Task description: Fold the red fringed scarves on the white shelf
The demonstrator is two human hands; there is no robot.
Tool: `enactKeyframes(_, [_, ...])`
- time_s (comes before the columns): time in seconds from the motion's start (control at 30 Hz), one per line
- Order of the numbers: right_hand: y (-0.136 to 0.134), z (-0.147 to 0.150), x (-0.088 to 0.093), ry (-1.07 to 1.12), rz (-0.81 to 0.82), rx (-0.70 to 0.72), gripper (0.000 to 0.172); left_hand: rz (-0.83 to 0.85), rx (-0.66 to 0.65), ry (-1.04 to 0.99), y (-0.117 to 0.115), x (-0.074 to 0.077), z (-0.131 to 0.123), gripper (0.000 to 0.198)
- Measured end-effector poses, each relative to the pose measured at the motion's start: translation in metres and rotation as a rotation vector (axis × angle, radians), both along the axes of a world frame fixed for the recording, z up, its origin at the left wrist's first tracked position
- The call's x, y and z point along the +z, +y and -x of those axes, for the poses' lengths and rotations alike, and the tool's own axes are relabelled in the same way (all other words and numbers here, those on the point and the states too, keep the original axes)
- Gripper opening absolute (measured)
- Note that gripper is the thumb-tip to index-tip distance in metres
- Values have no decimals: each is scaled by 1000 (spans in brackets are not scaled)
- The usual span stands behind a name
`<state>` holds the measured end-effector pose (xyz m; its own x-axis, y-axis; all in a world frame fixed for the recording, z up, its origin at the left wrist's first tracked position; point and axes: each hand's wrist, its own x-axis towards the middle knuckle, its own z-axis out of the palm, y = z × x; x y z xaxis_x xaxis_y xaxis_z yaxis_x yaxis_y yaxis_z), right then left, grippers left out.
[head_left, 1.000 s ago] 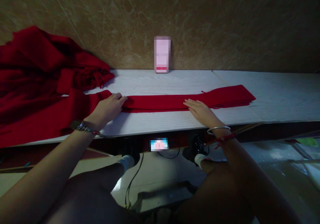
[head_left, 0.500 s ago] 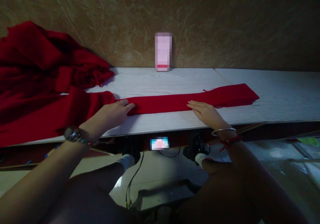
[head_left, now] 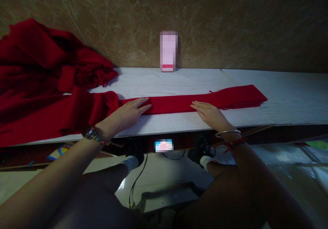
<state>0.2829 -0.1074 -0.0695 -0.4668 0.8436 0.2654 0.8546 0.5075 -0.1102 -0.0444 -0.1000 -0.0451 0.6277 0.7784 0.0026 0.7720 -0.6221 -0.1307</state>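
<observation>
A long red scarf (head_left: 176,103), folded into a narrow strip, lies across the white table (head_left: 159,82). My left hand (head_left: 128,112) rests flat on its left part, fingers stretched out, with a ring and a wristwatch. My right hand (head_left: 208,111) lies flat on the strip's near edge further right, fingers together and extended, bangles on the wrist. The scarf's right end (head_left: 243,95) is wider, with a loose fringe thread.
A heap of red cloth (head_left: 43,85) covers the table's left end. A pink box (head_left: 168,51) stands against the brown marbled wall. Below the table edge are my legs, dark shoes (head_left: 201,150) and a black cable (head_left: 137,181) on the floor.
My left hand has slid to the right along the scarf strip, towards the right hand. The right hand has stayed almost in place.
</observation>
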Motion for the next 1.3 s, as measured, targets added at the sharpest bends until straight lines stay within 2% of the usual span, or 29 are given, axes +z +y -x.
enactKeyframes(0.1, [1, 0, 0, -15, -10, -24, 47, 95, -22, 6, 6, -6, 1, 62])
enactKeyframes(0.23, [1, -3, -1, 33, -53, -57, 55, 94, 11, -29, 6, -6, 4, 65])
enactKeyframes(0.53, [2, -6, -4, -6, 13, -48, 61, 278, 202, 5, -9, 4, -6, 52])
enactKeyframes(0.7, [3, -7, -3, -31, 16, -31, 60, 231, 278, -7, -8, 8, -4, 51])
enactKeyframes(1.0, [1, -7, -2, -39, -12, -11, 52, 0, 211, 15, -7, 3, -7, 50])
enactKeyframes(1.17, [0, -6, -1, -35, -6, -26, 54, -8, 203, 27, -3, 9, 3, 52])
enactKeyframes(1.3, [-2, -5, -2, -29, -24, -30, 54, 71, 184, 115, -6, 6, 10, 62])
